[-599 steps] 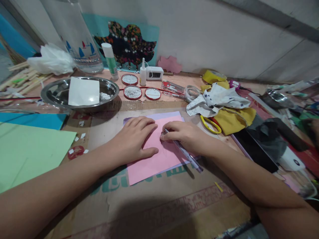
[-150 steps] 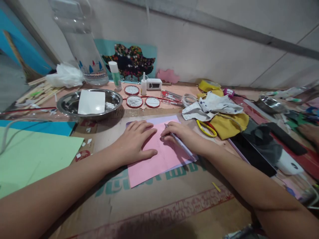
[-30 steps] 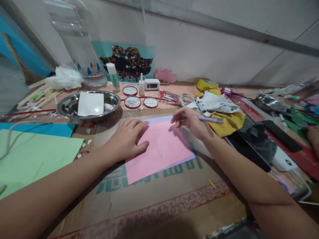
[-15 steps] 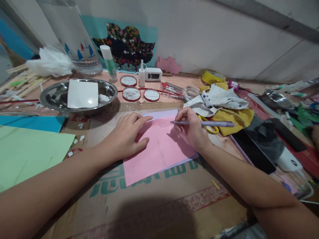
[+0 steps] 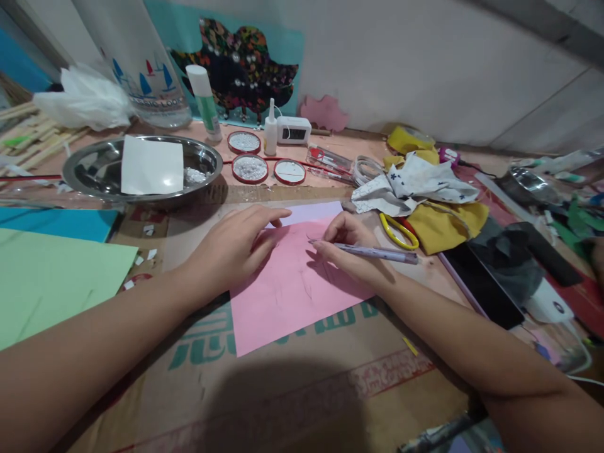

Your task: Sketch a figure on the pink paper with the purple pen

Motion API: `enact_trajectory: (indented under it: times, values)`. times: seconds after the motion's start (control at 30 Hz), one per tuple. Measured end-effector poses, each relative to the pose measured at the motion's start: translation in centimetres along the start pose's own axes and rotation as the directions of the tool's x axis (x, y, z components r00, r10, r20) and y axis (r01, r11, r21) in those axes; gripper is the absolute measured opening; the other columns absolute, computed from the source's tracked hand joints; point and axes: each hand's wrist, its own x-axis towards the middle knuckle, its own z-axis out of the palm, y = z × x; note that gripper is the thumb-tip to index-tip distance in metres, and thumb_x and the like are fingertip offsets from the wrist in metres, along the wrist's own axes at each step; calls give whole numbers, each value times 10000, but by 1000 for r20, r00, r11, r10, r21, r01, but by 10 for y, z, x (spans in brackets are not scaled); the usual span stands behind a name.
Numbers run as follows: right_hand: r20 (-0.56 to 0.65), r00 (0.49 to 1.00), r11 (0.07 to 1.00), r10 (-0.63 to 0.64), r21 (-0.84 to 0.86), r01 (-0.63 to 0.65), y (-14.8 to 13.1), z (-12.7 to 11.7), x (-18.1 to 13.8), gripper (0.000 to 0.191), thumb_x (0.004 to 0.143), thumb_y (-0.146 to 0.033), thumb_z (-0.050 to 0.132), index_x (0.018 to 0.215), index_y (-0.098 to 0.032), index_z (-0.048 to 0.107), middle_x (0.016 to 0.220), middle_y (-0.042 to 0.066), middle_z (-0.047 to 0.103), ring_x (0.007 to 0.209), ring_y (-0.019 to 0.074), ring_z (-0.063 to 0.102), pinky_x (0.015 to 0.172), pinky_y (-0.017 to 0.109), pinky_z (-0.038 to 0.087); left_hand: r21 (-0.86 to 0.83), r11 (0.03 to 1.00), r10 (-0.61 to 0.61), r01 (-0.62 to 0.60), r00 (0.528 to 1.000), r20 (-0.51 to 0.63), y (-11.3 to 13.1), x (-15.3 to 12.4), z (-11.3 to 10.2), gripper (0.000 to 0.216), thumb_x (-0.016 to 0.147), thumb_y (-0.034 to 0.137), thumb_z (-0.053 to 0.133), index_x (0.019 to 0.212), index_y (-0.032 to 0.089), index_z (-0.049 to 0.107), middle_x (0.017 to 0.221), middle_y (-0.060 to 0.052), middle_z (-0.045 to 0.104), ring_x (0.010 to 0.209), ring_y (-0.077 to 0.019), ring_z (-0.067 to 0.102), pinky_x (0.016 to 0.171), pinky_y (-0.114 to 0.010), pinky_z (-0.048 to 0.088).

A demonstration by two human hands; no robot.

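Observation:
A pink paper sheet [image 5: 283, 296] lies on the cardboard in front of me, over a lilac sheet [image 5: 311, 212] that shows at its far edge. My left hand [image 5: 231, 248] rests flat on the pink sheet's left side, fingers stretched out. My right hand [image 5: 346, 248] is closed on a lilac pen [image 5: 377, 252], whose tip touches the pink sheet near its upper middle. Faint pencil-like lines show on the pink paper below the pen tip.
A steel bowl [image 5: 89, 173] with a white card stands at the back left, next to three red-rimmed lids [image 5: 250, 167] of white beads, a glue bottle [image 5: 270, 131] and a glue stick [image 5: 202, 100]. Yellow scissors [image 5: 399, 233], cloth scraps [image 5: 419, 185] and a black phone [image 5: 479, 286] lie right. Green paper [image 5: 51, 277] lies left.
My right hand, lifted off the sheet with the pen a second ago, has come back down and set the pen tip on the pink paper. My left hand stayed flat on the sheet.

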Motion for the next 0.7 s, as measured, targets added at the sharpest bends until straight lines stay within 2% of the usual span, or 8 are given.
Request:
enact_trajectory:
  times: [0.07, 0.17, 0.27, 0.5, 0.7]
  values:
    - [14, 1000, 999, -3, -33, 4, 3, 0, 1, 381, 853, -441, 772, 775, -260, 446, 660, -53, 546, 571, 126, 529, 533, 279, 480, 21, 999, -28, 27, 999, 25, -2, 0, 2, 399, 1000, 316, 527, 1373, 203, 615, 1220, -110, 734, 1107, -275, 683, 994, -437, 525]
    - [-6, 995, 970, -99, -222, 95, 5, -2, 3, 351, 870, -364, 711, 698, -249, 428, 621, -54, 476, 556, 114, 445, 516, 265, 373, 59, 997, -48, 45, 997, 55, -6, 1, 4, 410, 978, 317, 543, 1364, 205, 623, 1257, -118, 716, 1162, -296, 662, 1008, -452, 511]
    - [-5, 988, 923, -155, -358, 143, 4, -3, 6, 327, 855, -296, 661, 660, -244, 405, 602, -56, 431, 557, 110, 394, 533, 269, 327, 83, 995, -67, 60, 995, 79, -8, 1, 5, 402, 983, 355, 556, 1356, 226, 631, 1275, -115, 709, 1185, -310, 647, 1012, -467, 497]
    - [48, 991, 896, -129, -423, 137, 3, -1, 7, 321, 868, -312, 648, 678, -246, 397, 602, -59, 443, 547, 111, 401, 532, 279, 308, 127, 989, -88, 74, 990, 107, -8, 2, 5, 419, 986, 383, 568, 1357, 207, 649, 1177, -119, 719, 1128, -317, 658, 981, -463, 489]
    - [77, 995, 910, -70, -403, 95, 3, 0, 6, 331, 877, -333, 657, 698, -249, 392, 593, -64, 465, 542, 110, 417, 534, 273, 312, 142, 987, -92, 76, 989, 112, -7, 3, 5, 414, 985, 384, 569, 1355, 216, 651, 1178, -111, 731, 1108, -312, 662, 958, -452, 489]
